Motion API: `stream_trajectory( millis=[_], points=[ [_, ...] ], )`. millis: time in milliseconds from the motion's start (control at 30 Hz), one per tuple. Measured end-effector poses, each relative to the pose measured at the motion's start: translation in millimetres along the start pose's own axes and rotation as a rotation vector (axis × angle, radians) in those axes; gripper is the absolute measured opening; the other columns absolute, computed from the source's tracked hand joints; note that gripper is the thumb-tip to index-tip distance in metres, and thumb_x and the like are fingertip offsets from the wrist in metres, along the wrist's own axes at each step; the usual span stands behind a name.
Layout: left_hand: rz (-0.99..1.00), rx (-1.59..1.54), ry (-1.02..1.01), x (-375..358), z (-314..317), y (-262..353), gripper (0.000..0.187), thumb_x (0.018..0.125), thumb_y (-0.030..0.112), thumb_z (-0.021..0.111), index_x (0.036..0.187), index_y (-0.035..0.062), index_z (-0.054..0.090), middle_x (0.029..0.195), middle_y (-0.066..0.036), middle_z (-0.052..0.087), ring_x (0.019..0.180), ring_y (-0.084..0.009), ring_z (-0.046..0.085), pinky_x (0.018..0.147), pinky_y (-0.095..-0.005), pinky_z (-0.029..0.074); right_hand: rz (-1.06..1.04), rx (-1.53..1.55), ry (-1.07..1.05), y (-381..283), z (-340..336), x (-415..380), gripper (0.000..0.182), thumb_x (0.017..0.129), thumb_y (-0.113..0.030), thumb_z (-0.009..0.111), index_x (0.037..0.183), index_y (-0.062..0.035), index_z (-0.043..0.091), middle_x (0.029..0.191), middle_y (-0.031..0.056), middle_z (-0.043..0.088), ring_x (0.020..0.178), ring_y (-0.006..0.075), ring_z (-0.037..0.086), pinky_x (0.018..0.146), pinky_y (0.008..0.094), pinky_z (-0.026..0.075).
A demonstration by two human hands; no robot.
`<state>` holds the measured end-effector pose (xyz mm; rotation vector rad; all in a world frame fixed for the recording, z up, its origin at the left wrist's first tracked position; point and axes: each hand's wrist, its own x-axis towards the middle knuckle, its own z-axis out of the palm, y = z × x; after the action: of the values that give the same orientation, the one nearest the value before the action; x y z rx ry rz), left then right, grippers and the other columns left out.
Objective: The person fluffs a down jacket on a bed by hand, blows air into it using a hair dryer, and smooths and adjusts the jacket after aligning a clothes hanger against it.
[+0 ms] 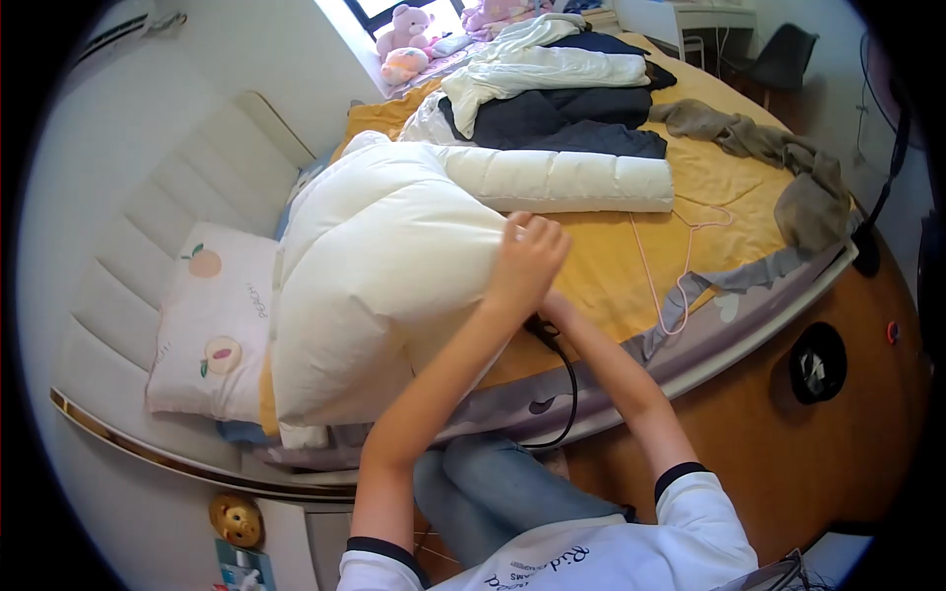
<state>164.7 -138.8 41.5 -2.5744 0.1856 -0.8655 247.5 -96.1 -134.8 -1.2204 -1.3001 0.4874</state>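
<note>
A white puffer jacket (384, 236) lies on the bed, one padded sleeve stretched to the right. My left hand (532, 254) is closed on the jacket's edge and lifts it, so the body bulges up. Crossing below it, my right hand (555, 307) is mostly hidden behind my left wrist. It appears closed around a black corded appliance (540, 329), whose kind I cannot make out. From there a black cord (574, 394) curves down past the bed's edge. A pink hanger (687, 258) rests on the yellow sheet to the right of my hands.
Dark and white clothes (562, 103) are heaped farther back on the bed. A brown garment (749, 138) lies along the far right. The peach-print pillow (212, 320) leans by the padded headboard (148, 236). A black bin (818, 362) stands on the wooden floor.
</note>
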Motion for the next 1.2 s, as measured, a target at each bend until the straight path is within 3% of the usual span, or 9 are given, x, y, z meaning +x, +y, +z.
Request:
stream_trajectory(
  millis=[433, 633, 733, 767, 833, 1033, 1067, 1100, 1200],
  points=[
    [-0.109, -0.212, 0.174, -37.1, -22.7, 26.4, 0.016, 0.065, 0.010, 0.053, 0.082, 0.0092, 0.053, 0.087, -0.003, 0.055, 0.093, -0.0165, 0.050, 0.093, -0.0396, 0.030, 0.124, -0.121, 0.079, -17.4, -13.1, -27.9, 0.035, 0.076, -0.023, 0.057, 0.102, -0.0003, 0.053, 0.095, 0.0124, 0.059, 0.080, 0.0167, 0.058, 0.068, 0.0292, 0.047],
    [0.006, -1.708, 0.219, -66.2, -133.6, 47.2, 0.028, 0.083, 0.010, 0.041, 0.107, 0.0028, 0.054, 0.114, -0.012, 0.051, 0.113, -0.0243, 0.041, 0.098, -0.0455, 0.021, 0.095, -0.224, 0.127, -14.3, -1.6, -17.8, 0.035, 0.076, -0.022, 0.056, 0.103, -0.0004, 0.053, 0.096, 0.0122, 0.059, 0.081, 0.0164, 0.058, 0.068, 0.0289, 0.047],
    [0.228, -2.164, 0.714, -79.4, -175.5, 65.3, 0.029, 0.086, 0.016, 0.037, 0.104, 0.0005, 0.053, 0.112, -0.015, 0.050, 0.111, -0.0297, 0.041, 0.099, -0.0436, 0.020, 0.087, -0.249, 0.142, -11.1, 4.6, -12.0, 0.034, 0.077, -0.022, 0.056, 0.103, -0.0005, 0.052, 0.097, 0.0120, 0.058, 0.081, 0.0162, 0.057, 0.068, 0.0288, 0.047],
    [0.203, -2.276, 0.836, -83.0, -190.9, 68.8, 0.019, 0.085, 0.009, 0.042, 0.098, 0.0010, 0.054, 0.103, -0.014, 0.053, 0.107, -0.0309, 0.043, 0.099, -0.0439, 0.022, 0.092, -0.257, 0.144, -9.4, 5.0, -10.6, 0.034, 0.077, -0.022, 0.056, 0.104, -0.0005, 0.052, 0.097, 0.0120, 0.058, 0.081, 0.0161, 0.057, 0.068, 0.0287, 0.047],
    [0.504, -2.113, 0.695, -95.9, -192.4, 58.8, 0.041, 0.091, 0.031, 0.027, 0.109, 0.0093, 0.057, 0.113, -0.006, 0.054, 0.117, -0.0342, 0.032, 0.097, -0.0579, 0.010, 0.095, -0.266, 0.155, -7.4, 5.3, -8.9, 0.034, 0.077, -0.021, 0.056, 0.104, -0.0006, 0.052, 0.097, 0.0119, 0.058, 0.081, 0.0160, 0.057, 0.068, 0.0287, 0.047],
    [0.542, -2.114, 0.888, -79.5, -217.5, 54.4, 0.039, 0.091, 0.029, 0.027, 0.102, 0.0114, 0.061, 0.106, -0.003, 0.058, 0.106, -0.0315, 0.041, 0.096, -0.0534, 0.019, 0.108, -0.299, 0.199, -12.8, -0.4, -11.2, 0.034, 0.078, -0.021, 0.055, 0.105, -0.0007, 0.051, 0.098, 0.0117, 0.058, 0.082, 0.0157, 0.057, 0.069, 0.0284, 0.046],
    [0.448, -1.933, 1.258, -62.8, -210.9, 72.5, 0.037, 0.092, 0.028, 0.027, 0.107, 0.0127, 0.057, 0.105, 0.000, 0.058, 0.100, -0.0296, 0.044, 0.094, -0.0463, 0.027, 0.108, -0.314, 0.211, -14.7, -1.7, -10.6, 0.034, 0.078, -0.020, 0.055, 0.105, -0.0007, 0.051, 0.098, 0.0116, 0.058, 0.082, 0.0157, 0.057, 0.069, 0.0283, 0.046],
    [0.453, -1.890, 1.236, -58.5, -210.7, 76.9, 0.037, 0.092, 0.028, 0.027, 0.107, 0.0127, 0.057, 0.105, 0.000, 0.058, 0.100, -0.0296, 0.044, 0.094, -0.0463, 0.027, 0.110, -0.307, 0.213, -18.0, -0.7, -8.5, 0.034, 0.078, -0.020, 0.055, 0.105, -0.0007, 0.051, 0.098, 0.0116, 0.058, 0.082, 0.0156, 0.057, 0.069, 0.0283, 0.046],
    [0.446, -2.870, 0.831, -52.9, -218.7, 83.5, 0.044, 0.089, 0.034, 0.026, 0.104, 0.0033, 0.054, 0.108, -0.007, 0.050, 0.102, -0.0277, 0.044, 0.098, -0.0406, 0.022, 0.130, -0.335, 0.243, -21.9, -4.7, -15.5, 0.034, 0.078, -0.020, 0.055, 0.106, -0.0008, 0.051, 0.098, 0.0115, 0.058, 0.083, 0.0155, 0.057, 0.069, 0.0282, 0.046]
  ],
)
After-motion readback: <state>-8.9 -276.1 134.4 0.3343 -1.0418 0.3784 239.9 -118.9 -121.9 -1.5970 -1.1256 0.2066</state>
